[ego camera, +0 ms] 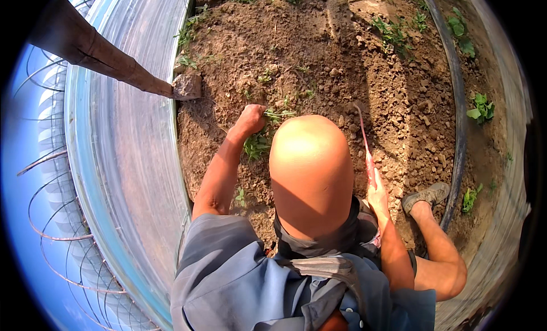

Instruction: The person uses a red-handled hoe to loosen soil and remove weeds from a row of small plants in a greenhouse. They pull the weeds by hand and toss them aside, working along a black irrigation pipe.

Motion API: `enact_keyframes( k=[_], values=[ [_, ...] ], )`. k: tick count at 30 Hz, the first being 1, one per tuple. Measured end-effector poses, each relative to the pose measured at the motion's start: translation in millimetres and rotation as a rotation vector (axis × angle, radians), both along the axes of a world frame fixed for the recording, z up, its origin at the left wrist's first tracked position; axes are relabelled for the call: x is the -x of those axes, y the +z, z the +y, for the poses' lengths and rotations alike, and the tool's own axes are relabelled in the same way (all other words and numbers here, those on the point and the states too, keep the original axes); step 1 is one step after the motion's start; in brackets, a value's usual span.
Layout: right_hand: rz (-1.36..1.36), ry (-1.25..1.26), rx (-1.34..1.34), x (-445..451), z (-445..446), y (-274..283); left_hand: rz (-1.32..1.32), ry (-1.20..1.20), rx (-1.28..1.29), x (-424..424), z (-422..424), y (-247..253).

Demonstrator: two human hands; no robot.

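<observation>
My left hand (253, 118) is closed on the stems of a small green weed (278, 114), low over the brown soil, left of my raised knee. Just below that hand grows a leafy green clump (255, 146). My right hand (377, 193) grips the reddish handle of a thin hand tool (365, 145), right of the knee. The tool's narrow, slightly curved shaft points away from me, and its far end is at the soil; the shape of that end cannot be made out. Small weeds (266, 76) stand in the crumbly soil ahead.
Clear plastic sheeting (136, 117) rises along the left edge of the soil. A bamboo pole (128, 70) slants to a concrete block (187, 87). On the right a black hose (458, 100) runs past my shoe (426, 196), with a leafy plant (481, 109) beyond it.
</observation>
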State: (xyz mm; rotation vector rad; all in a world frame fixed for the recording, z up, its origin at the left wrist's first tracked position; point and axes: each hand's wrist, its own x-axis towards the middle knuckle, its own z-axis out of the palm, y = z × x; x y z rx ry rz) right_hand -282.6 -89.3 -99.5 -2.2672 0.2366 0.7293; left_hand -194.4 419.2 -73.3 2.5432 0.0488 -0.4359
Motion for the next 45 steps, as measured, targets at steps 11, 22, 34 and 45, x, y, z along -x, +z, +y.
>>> enact_keyframes(
  k=[11, 22, 34, 45],
  values=[
    [0.280, -0.206, -0.112, -21.3, 34.8, 52.4, 0.102, 0.255, -0.494, -115.9, -7.8, -22.7],
    [0.137, -0.189, -0.071, 9.5, 3.4, -17.2, -0.109, 0.118, -0.142, -170.1, -44.6, -24.8],
    [-0.175, 0.080, -0.113, -63.6, 71.0, 21.3, 0.050, -0.022, -0.243, -63.7, -93.5, -22.8],
    [0.020, 0.366, -0.268, -111.2, 161.1, 9.7, -0.194, 0.580, -0.767, 129.6, 50.0, 18.0]
  ],
)
